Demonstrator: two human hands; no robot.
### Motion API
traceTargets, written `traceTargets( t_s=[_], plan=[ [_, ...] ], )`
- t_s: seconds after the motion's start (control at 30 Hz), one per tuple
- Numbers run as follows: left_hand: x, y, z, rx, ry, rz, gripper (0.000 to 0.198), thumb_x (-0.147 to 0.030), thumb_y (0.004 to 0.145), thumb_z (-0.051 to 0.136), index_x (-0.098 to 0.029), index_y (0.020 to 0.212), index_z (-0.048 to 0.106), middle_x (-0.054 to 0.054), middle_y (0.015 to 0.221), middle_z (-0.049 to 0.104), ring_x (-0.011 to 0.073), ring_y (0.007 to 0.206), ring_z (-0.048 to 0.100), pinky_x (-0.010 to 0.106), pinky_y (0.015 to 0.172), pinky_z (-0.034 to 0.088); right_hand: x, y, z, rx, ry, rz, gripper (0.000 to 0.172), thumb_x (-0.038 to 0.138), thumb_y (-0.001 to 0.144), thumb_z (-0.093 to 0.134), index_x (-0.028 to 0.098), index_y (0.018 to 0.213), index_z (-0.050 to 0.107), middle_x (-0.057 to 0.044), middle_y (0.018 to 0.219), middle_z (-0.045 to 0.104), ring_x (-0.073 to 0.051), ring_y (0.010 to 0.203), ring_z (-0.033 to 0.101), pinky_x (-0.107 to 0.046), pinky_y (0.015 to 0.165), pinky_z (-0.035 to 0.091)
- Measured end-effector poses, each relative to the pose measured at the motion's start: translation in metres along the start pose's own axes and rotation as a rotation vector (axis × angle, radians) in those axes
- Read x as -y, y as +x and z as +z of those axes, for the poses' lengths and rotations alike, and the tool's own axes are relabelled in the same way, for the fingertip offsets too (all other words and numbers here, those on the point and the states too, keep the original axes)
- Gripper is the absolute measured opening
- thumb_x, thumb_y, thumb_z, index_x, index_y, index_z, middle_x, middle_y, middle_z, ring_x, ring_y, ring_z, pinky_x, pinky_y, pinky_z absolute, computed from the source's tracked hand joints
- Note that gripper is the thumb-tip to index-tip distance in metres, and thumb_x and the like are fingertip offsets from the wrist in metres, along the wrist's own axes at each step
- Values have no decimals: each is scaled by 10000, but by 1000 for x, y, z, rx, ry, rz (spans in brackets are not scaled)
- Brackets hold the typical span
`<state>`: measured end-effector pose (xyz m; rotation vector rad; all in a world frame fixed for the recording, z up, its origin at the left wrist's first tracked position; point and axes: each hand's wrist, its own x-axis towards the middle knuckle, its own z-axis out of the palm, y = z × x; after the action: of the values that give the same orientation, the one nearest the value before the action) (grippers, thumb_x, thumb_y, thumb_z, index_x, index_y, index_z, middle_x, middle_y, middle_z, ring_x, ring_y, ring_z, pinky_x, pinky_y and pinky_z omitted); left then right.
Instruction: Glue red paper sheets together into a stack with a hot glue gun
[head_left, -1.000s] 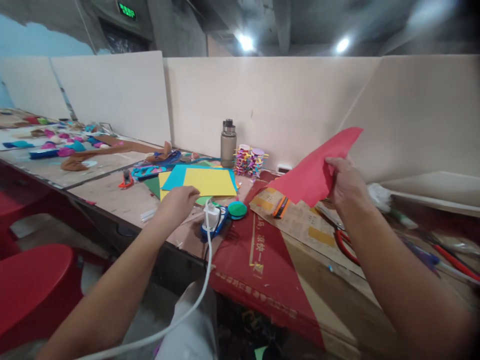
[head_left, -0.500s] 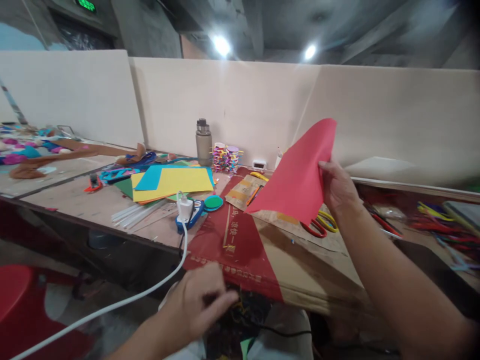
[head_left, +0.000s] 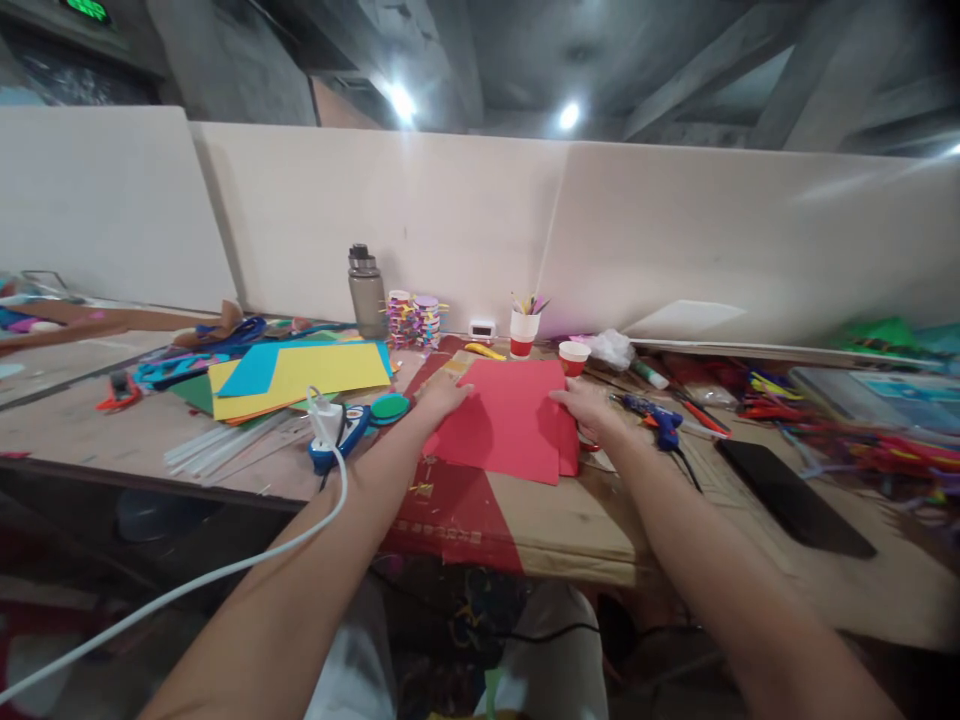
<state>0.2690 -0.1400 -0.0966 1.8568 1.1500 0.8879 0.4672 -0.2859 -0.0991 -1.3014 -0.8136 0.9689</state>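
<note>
A red paper sheet (head_left: 507, 418) lies flat on the cardboard-covered table (head_left: 570, 510) in front of me. My left hand (head_left: 439, 394) rests on its far left corner with fingers stretched out flat. At the sheet's right edge, near the far corner, my right hand (head_left: 587, 402) presses down, fingers extended. Both forearms reach in from the bottom of the view.
Yellow, blue and green paper sheets (head_left: 300, 368) are stacked to the left, beside a white charger (head_left: 324, 420) with a cable. A grey bottle (head_left: 367, 291), paper cups (head_left: 523, 333), a blue glue gun (head_left: 651, 412) and a black phone (head_left: 793, 497) stand around. White partition behind.
The red sheet came down from the air onto the table. My left hand rose from below the table edge to the sheet. The view turned right.
</note>
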Motion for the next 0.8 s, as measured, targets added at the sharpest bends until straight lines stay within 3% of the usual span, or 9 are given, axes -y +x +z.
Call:
traceTargets(
  t_s=[0.1, 0.2, 0.33, 0.4, 0.5, 0.57, 0.6, 0.67, 0.8],
  plan=[
    [-3, 8, 5, -34, 172, -40, 325, -303, 482, 805, -196, 596, 520, 152, 928, 675, 400, 1085, 546, 444, 888, 375, -3, -1, 6, -11, -43, -64, 381, 183, 583, 744, 216, 939, 612, -55, 885, 729, -215, 736, 682, -363, 695, 555],
    [-2, 14, 10, -46, -41, -29, 308, -296, 502, 803, -193, 662, 559, 104, 845, 681, 315, 978, 602, 383, 840, 422, -6, -2, 10, -48, -79, -138, 487, 170, 518, 778, 209, 964, 585, -44, 946, 718, -217, 812, 677, -375, 758, 550],
    [4, 17, 6, -92, -312, -1, 314, -418, 678, 701, -177, 844, 585, 86, 860, 688, 217, 851, 648, 321, 754, 488, 0, -4, 12, -28, -16, -263, 446, 232, 604, 729, 230, 1014, 554, -22, 1010, 702, -201, 856, 669, -369, 790, 546],
    [4, 17, -1, 9, -474, -22, 355, -513, 734, 643, -180, 846, 598, 91, 852, 703, 210, 811, 669, 317, 719, 519, 5, -7, 12, 20, 14, -324, 440, 228, 627, 714, 243, 1038, 557, -17, 1065, 692, -199, 885, 666, -360, 802, 543],
    [0, 13, -11, 386, -757, -217, 450, -612, 702, 647, -178, 819, 627, 115, 819, 717, 260, 795, 688, 372, 692, 552, 10, -11, 11, 83, 61, -347, 450, 213, 644, 706, 261, 1068, 564, -3, 1058, 695, -201, 872, 671, -364, 796, 545],
    [-3, 10, -15, 559, -835, -325, 422, -544, 680, 707, -162, 849, 643, 125, 827, 723, 277, 808, 692, 393, 709, 563, 12, -13, 7, 99, 85, -345, 475, 206, 640, 716, 277, 1085, 565, 12, 1031, 701, -203, 854, 675, -376, 792, 548],
    [-5, 8, -15, 580, -854, -337, 386, -465, 671, 741, -151, 876, 649, 127, 838, 725, 277, 821, 693, 393, 730, 565, 12, -13, 5, 103, 92, -341, 490, 207, 633, 722, 284, 1091, 565, 16, 1031, 701, -206, 854, 676, -381, 791, 549],
    [-8, 6, -13, 515, -905, -253, 373, -292, 641, 774, -138, 955, 645, 118, 877, 729, 265, 854, 692, 387, 787, 562, 13, -13, 1, 103, 84, -320, 516, 218, 622, 732, 293, 1104, 561, 11, 1068, 696, -217, 883, 675, -388, 799, 549],
    [-14, 3, -5, 260, -1014, 108, 682, -128, 600, 753, -196, 1237, 518, 62, 1070, 702, 220, 973, 665, 382, 911, 518, 8, -9, -3, 23, 36, -220, 443, 277, 622, 740, 265, 1036, 584, -33, 1066, 704, -235, 896, 679, -393, 806, 548]
  ],
)
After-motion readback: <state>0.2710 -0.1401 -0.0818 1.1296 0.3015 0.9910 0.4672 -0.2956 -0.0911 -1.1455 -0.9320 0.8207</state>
